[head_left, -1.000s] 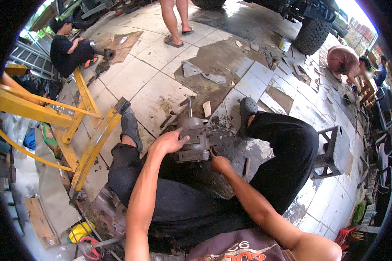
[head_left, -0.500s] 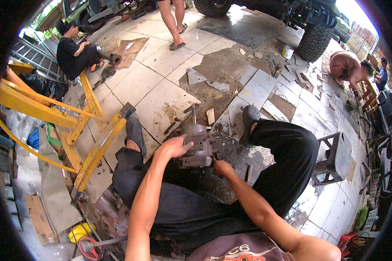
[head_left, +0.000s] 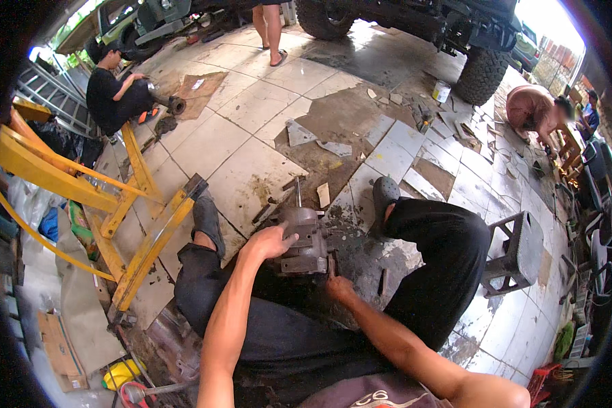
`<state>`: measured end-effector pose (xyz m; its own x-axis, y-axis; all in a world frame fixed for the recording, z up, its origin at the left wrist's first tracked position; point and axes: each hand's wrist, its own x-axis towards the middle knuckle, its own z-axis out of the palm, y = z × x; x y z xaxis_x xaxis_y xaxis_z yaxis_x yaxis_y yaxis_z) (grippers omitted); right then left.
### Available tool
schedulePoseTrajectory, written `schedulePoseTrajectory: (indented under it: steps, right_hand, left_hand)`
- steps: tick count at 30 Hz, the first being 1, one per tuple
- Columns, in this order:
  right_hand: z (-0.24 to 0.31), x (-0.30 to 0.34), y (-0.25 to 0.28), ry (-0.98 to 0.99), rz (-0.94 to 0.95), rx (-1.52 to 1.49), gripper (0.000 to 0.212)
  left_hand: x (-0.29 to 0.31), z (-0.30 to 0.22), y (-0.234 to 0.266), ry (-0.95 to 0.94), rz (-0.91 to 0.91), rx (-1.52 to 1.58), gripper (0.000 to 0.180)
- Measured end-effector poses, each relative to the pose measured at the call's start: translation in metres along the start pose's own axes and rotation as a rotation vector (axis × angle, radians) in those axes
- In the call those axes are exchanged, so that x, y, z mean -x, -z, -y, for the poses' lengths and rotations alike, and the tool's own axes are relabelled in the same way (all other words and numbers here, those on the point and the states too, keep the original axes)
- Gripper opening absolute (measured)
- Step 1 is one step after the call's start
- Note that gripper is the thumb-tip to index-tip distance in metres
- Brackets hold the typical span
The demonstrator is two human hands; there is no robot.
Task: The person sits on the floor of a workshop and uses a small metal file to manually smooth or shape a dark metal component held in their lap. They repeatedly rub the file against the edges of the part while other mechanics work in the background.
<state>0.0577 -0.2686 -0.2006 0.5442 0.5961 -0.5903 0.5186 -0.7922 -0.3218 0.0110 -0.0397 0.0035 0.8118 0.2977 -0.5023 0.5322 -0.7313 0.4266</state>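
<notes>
A grey-brown cast-metal gearbox housing [head_left: 309, 249] sits on the dirty floor between my legs, with a bright metal shaft [head_left: 298, 192] sticking out at its far end. My left hand [head_left: 268, 241] grips the housing's left side, thumb stretched across its top. At its near right corner, my right hand [head_left: 340, 288] is closed in a fist around a thin, rusty-looking strip or tool [head_left: 331, 264]. Most of that piece is hidden in the fingers, so its kind is unclear. Dark bar-shaped tools [head_left: 266, 212] lie on the tiles just left of the housing.
A yellow steel frame [head_left: 153, 241] stands at my left. To my right is a dark plastic stool [head_left: 517, 251]. Broken tiles [head_left: 333, 147] lie ahead, before a vehicle's big tyre [head_left: 483, 75]. One person [head_left: 112, 92] squats far left, another [head_left: 534, 112] bends far right; someone's legs [head_left: 272, 34] stand ahead.
My right hand has shifted slightly left and nearer to me, exposing more of the thin piece. My left hand stays on the housing. The person ahead has stepped farther off.
</notes>
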Motion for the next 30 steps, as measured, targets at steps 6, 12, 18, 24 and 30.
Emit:
schedulePoseTrajectory:
  steps: [6, 12, 18, 24, 30]
  right_hand:
    - [0.006, 0.004, -0.007, 0.003, 0.035, 0.014, 0.079]
    - [-0.005, -0.009, 0.002, 0.044, -0.041, -0.084, 0.084]
    - [-0.008, 0.001, -0.001, 0.062, -0.027, 0.059, 0.065]
    - [-0.006, -0.006, 0.019, 0.091, 0.077, 0.090, 0.057]
    - [-0.002, -0.012, 0.042, 0.071, 0.087, -0.001, 0.046]
  left_hand:
    - [0.003, 0.014, -0.007, 0.008, -0.034, -0.038, 0.071]
    - [0.001, -0.004, -0.001, -0.031, 0.001, -0.017, 0.071]
    - [0.002, 0.001, 0.001, -0.024, -0.059, -0.028, 0.071]
    - [0.002, 0.003, -0.002, -0.011, -0.017, -0.014, 0.071]
    - [0.001, 0.002, 0.001, -0.004, -0.014, -0.025, 0.074]
